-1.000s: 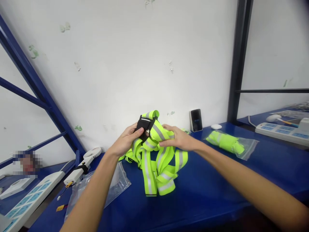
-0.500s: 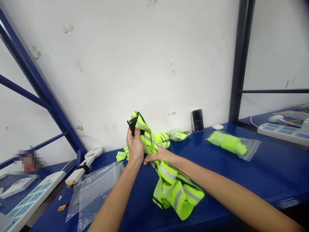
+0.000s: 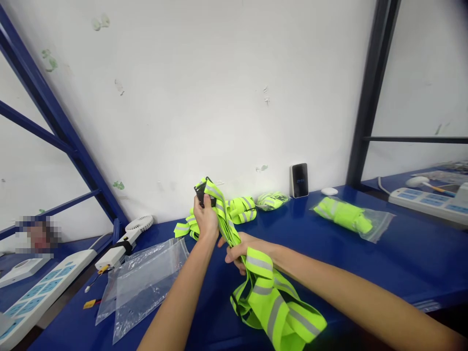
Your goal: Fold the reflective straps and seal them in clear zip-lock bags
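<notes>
My left hand [image 3: 206, 214] is closed around the upper end of a neon-yellow reflective strap [image 3: 268, 302] with grey stripes, at its black buckle [image 3: 203, 191]. Lower down, my right hand [image 3: 243, 248] wraps round the gathered bands of the same strap. Between the two hands the bands run nearly straight; below the right hand they hang in loose loops over the table's front. Behind my hands a second bundle of yellow reflective strap [image 3: 243, 209] lies against the wall, partly hidden by my left hand.
Clear zip bags [image 3: 146, 282] lie at the left on the blue table [image 3: 413, 263]. A white fan [image 3: 124, 246] and a power strip [image 3: 47, 292] are further left. At the back stand a bagged strap [image 3: 272, 200] and a small clock [image 3: 300, 180]; another bagged strap [image 3: 341, 214] lies right.
My right hand has slid down along the strap, away from the left hand, and the bands between them are straighter. The loose loops hang lower. The left hand still grips the buckle end.
</notes>
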Available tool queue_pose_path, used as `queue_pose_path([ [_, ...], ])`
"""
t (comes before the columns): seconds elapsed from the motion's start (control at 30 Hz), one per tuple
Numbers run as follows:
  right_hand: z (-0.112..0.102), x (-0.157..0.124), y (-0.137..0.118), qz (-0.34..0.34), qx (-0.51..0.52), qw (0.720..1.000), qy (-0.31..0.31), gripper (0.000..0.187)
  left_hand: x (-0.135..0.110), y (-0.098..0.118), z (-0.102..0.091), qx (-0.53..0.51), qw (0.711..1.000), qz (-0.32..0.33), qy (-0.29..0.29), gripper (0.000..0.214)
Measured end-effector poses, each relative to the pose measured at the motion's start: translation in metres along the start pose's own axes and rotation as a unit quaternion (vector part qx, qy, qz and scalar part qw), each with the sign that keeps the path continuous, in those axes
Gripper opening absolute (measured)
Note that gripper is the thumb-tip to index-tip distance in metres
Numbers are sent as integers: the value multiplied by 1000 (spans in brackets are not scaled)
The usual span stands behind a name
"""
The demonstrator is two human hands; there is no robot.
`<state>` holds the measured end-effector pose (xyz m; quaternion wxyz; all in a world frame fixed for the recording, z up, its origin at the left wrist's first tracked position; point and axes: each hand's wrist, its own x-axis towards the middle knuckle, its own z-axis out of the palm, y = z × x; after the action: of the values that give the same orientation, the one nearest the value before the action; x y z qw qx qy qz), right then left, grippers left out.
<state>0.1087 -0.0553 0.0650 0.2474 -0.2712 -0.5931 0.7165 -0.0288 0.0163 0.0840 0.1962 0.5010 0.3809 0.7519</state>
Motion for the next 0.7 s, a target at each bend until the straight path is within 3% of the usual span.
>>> queue_pose_path([
  [0.03, -2, 0, 1, 8, -41, 999, 14, 43, 0, -1, -3, 59, 998, 35, -15, 30],
  [0.1, -8, -2, 3, 30, -129, 991, 35, 38, 0, 2, -9, 169, 977, 86, -102, 25],
  [0.2, -13, -14, -5, 69, -302, 950, 20, 19, -4, 10, -15, 293, 906, 141, -271, 19],
  [0.27, -11, -23, -18, 90, -476, 875, 14, 15, -8, 14, -17, 354, 862, 167, -324, 19],
  [0.4, -3, -36, -46, 43, -778, 625, 46, 8, -21, 18, -19, 426, 792, 166, -405, 24],
  [0.47, -3, -37, -54, -2, -848, 528, 40, 11, -26, 21, -23, 422, 769, 147, -457, 25],
  [0.6, -18, -37, -58, -123, -898, 423, 18, 13, -33, 31, -33, 340, 763, 127, -535, 33],
  [0.7, -34, -36, -58, -195, -900, 389, -18, 16, -37, 36, -38, 291, 766, 114, -563, 31],
])
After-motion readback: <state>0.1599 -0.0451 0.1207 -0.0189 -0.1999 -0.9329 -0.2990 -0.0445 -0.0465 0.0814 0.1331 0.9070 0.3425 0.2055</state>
